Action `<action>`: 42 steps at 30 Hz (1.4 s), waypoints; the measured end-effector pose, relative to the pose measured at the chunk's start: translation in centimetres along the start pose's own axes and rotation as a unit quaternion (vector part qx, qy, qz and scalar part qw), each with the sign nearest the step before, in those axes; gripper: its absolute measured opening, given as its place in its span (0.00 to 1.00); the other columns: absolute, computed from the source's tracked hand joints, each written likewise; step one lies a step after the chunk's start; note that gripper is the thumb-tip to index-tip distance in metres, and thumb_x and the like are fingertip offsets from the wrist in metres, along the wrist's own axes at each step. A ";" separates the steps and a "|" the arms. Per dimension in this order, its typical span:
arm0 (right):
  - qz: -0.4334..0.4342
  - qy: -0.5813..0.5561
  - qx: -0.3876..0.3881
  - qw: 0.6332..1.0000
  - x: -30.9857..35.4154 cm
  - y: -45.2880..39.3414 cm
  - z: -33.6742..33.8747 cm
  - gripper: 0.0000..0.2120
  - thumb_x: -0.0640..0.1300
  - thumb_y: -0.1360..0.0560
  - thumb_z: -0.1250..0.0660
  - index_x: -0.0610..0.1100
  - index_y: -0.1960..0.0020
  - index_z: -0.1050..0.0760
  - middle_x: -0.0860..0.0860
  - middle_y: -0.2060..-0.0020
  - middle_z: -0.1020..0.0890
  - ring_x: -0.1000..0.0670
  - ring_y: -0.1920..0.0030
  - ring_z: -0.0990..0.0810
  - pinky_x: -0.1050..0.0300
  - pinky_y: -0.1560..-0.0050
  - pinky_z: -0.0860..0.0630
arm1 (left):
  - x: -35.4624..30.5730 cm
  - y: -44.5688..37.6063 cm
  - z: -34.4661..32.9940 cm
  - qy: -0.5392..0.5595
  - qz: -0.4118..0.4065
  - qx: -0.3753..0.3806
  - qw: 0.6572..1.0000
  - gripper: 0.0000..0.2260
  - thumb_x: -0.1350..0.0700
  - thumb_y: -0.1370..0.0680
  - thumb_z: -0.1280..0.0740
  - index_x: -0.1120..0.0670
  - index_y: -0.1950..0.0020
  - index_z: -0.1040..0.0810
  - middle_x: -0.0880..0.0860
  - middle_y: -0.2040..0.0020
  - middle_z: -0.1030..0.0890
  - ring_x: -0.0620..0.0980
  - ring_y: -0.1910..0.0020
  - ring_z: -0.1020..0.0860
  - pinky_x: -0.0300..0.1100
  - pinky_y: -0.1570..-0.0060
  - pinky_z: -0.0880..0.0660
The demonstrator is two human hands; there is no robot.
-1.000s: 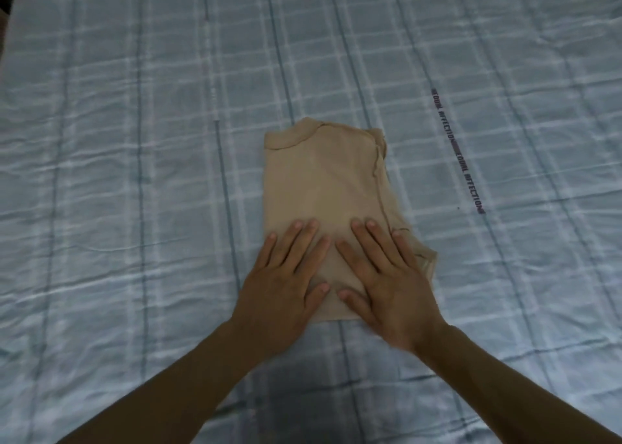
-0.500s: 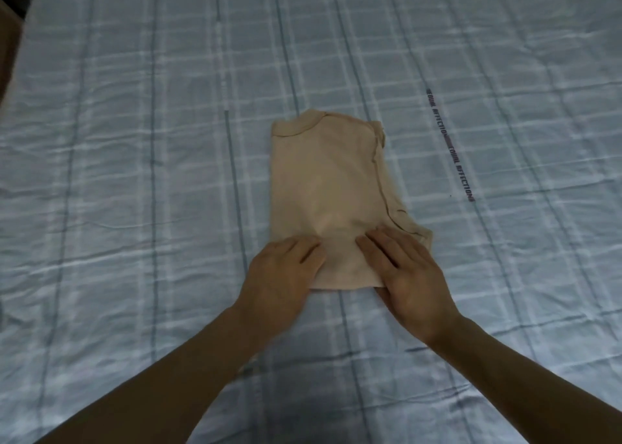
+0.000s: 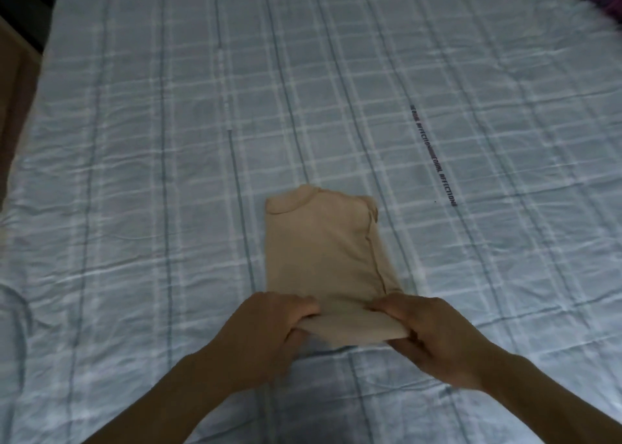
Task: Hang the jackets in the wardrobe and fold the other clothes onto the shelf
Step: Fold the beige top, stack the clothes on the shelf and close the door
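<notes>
On the checked bedsheet [image 3: 134, 208] lies a beige top [image 3: 323, 251], already folded into a narrow strip, collar at the far end. Both the left hand [image 3: 269, 329] and right hand [image 3: 434, 332] pinch its near edge, lifted for what looks like the next fold. Carrying it to the shelf remains; no wardrobe or jackets are in view.

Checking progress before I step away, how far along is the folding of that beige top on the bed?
Done: the beige top already lies folded into a narrow strip on the plaid bedsheet. In hand: the left hand and right hand grip its near hem, lifted off the sheet, likely to fold it upward. Left: finishing that fold and shelving it; no shelf or wardrobe is in view.
</notes>
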State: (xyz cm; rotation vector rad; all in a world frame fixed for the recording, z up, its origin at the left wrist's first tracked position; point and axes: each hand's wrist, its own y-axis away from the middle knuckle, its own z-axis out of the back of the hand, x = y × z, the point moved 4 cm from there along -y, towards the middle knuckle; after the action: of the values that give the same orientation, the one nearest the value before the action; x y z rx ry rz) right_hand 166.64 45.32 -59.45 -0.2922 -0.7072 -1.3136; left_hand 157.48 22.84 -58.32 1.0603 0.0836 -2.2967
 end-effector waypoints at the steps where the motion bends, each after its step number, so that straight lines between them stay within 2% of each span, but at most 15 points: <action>1: -0.026 -0.046 -0.003 0.999 -0.2 -0.3 0.9 0.17 0.53 0.26 0.32 0.56 0.38 0.26 0.67 0.51 0.21 0.68 0.55 0.23 0.74 0.55 0.31 | -0.1 -0.4 0.9 0.015 -0.009 -0.031 0.999 0.05 0.56 0.25 0.36 0.49 0.53 0.21 0.43 0.60 0.19 0.41 0.63 0.23 0.36 0.63 0.32; 6: -0.113 -0.180 -0.137 0.968 -0.6 -4.5 5.6 0.12 0.49 0.30 0.23 0.60 0.49 0.21 0.62 0.57 0.17 0.59 0.56 0.18 0.70 0.60 0.26 | 1.8 -3.6 5.5 0.070 0.047 -0.154 0.985 0.03 0.56 0.25 0.30 0.54 0.55 0.17 0.48 0.63 0.17 0.44 0.64 0.20 0.41 0.62 0.25; 9: -0.150 -0.176 -0.240 0.943 -1.5 -7.9 7.0 0.11 0.48 0.31 0.22 0.53 0.50 0.19 0.59 0.59 0.17 0.61 0.57 0.20 0.73 0.60 0.28 | 3.9 -6.3 7.7 0.097 0.116 -0.223 0.963 0.05 0.57 0.26 0.25 0.52 0.51 0.15 0.43 0.58 0.16 0.38 0.57 0.19 0.32 0.55 0.24; 12: -0.193 -0.098 -0.303 0.928 -3.2 -11.1 7.2 0.15 0.46 0.27 0.26 0.47 0.41 0.21 0.53 0.48 0.18 0.57 0.50 0.21 0.70 0.49 0.30 | 6.6 -9.4 8.5 0.149 0.215 -0.279 0.924 0.04 0.56 0.27 0.25 0.48 0.55 0.16 0.41 0.58 0.17 0.38 0.58 0.20 0.33 0.56 0.23; 14: -0.190 -0.011 -0.317 0.929 -3.3 -12.4 6.8 0.19 0.43 0.24 0.32 0.44 0.34 0.25 0.47 0.37 0.23 0.47 0.38 0.25 0.60 0.38 0.32 | 8.0 -10.7 8.1 0.197 0.277 -0.327 0.882 0.05 0.56 0.26 0.26 0.49 0.52 0.17 0.46 0.55 0.17 0.41 0.59 0.21 0.37 0.58 0.21; 16: -0.134 0.069 -0.292 0.944 -2.3 -12.8 5.5 0.20 0.44 0.23 0.36 0.43 0.31 0.27 0.43 0.30 0.28 0.42 0.30 0.31 0.49 0.30 0.35 | 8.4 -10.9 7.2 0.174 0.315 -0.351 0.865 0.08 0.56 0.24 0.30 0.51 0.45 0.20 0.50 0.49 0.19 0.45 0.54 0.22 0.39 0.52 0.22; 17: -0.097 0.105 -0.260 0.955 -1.6 -12.7 4.3 0.21 0.47 0.22 0.37 0.43 0.30 0.28 0.42 0.28 0.30 0.41 0.27 0.34 0.45 0.27 0.38 | 8.0 -10.6 6.7 0.125 0.308 -0.358 0.873 0.11 0.57 0.23 0.32 0.52 0.40 0.22 0.51 0.44 0.21 0.49 0.48 0.23 0.42 0.47 0.25; 19: -0.050 0.153 -0.190 0.969 -0.9 -12.1 1.4 0.25 0.53 0.19 0.43 0.43 0.26 0.33 0.42 0.24 0.35 0.41 0.23 0.41 0.39 0.24 0.45 | 6.1 -9.8 5.4 -0.009 0.212 -0.367 0.906 0.17 0.58 0.23 0.34 0.55 0.35 0.26 0.55 0.36 0.24 0.55 0.37 0.28 0.48 0.37 0.30; 22: -0.060 0.189 -0.149 0.969 -1.6 -11.8 -0.7 0.31 0.61 0.18 0.49 0.43 0.22 0.40 0.43 0.21 0.42 0.43 0.20 0.49 0.37 0.23 0.52 | 3.7 -9.3 2.1 -0.171 0.054 -0.284 0.942 0.20 0.59 0.22 0.36 0.59 0.30 0.27 0.58 0.27 0.29 0.57 0.26 0.34 0.55 0.28 0.37; 26: -0.051 0.180 -0.129 0.974 -2.9 -12.4 -1.1 0.37 0.66 0.21 0.47 0.44 0.20 0.44 0.44 0.20 0.46 0.44 0.20 0.53 0.36 0.23 0.52 | 6.6 -9.1 -0.9 -0.209 0.069 -0.152 0.963 0.24 0.48 0.16 0.49 0.54 0.21 0.40 0.55 0.20 0.40 0.55 0.20 0.45 0.59 0.26 0.41; 28: -0.048 0.177 -0.120 0.976 -3.8 -12.9 -1.5 0.38 0.66 0.21 0.46 0.45 0.20 0.46 0.44 0.20 0.48 0.44 0.20 0.54 0.35 0.23 0.51 | 8.2 -9.7 -1.3 -0.222 0.080 -0.122 0.964 0.26 0.45 0.16 0.53 0.53 0.19 0.45 0.54 0.19 0.45 0.53 0.20 0.49 0.58 0.24 0.45; 31: -0.061 0.170 -0.122 0.976 -5.2 -13.9 -2.1 0.38 0.66 0.22 0.44 0.44 0.20 0.46 0.44 0.20 0.48 0.44 0.20 0.55 0.35 0.23 0.50 | 9.2 -10.9 -1.8 -0.245 0.090 -0.099 0.960 0.27 0.44 0.16 0.51 0.53 0.19 0.46 0.54 0.18 0.48 0.53 0.19 0.51 0.57 0.22 0.49; 37: -0.058 0.184 -0.116 0.974 -4.7 -13.8 -1.6 0.38 0.66 0.21 0.46 0.45 0.20 0.47 0.44 0.20 0.50 0.43 0.20 0.55 0.36 0.23 0.52 | 8.2 -11.0 -0.6 -0.224 0.104 -0.080 0.966 0.27 0.43 0.18 0.50 0.49 0.19 0.47 0.54 0.18 0.48 0.55 0.20 0.47 0.58 0.24 0.45; 40: -0.027 0.197 -0.151 0.968 -3.7 -12.9 -1.5 0.31 0.59 0.19 0.45 0.46 0.21 0.43 0.43 0.20 0.48 0.41 0.20 0.53 0.33 0.24 0.51 | 6.6 -10.2 -0.2 -0.250 0.068 -0.104 0.960 0.25 0.48 0.19 0.44 0.47 0.21 0.39 0.56 0.21 0.39 0.57 0.24 0.38 0.56 0.27 0.38; 42: 0.019 0.214 -0.175 0.961 -2.9 -11.8 -1.9 0.26 0.52 0.18 0.43 0.45 0.22 0.38 0.43 0.21 0.44 0.41 0.21 0.48 0.33 0.25 0.47 | 5.7 -9.2 -0.2 -0.271 0.014 -0.155 0.950 0.21 0.54 0.21 0.35 0.50 0.27 0.28 0.54 0.28 0.28 0.56 0.34 0.28 0.51 0.37 0.32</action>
State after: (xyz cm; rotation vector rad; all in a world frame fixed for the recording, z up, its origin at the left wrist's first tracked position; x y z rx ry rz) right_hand 155.83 43.47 -64.91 -0.2902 -0.1014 -1.4030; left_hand 149.74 27.58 -64.17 0.2541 0.1991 -2.3658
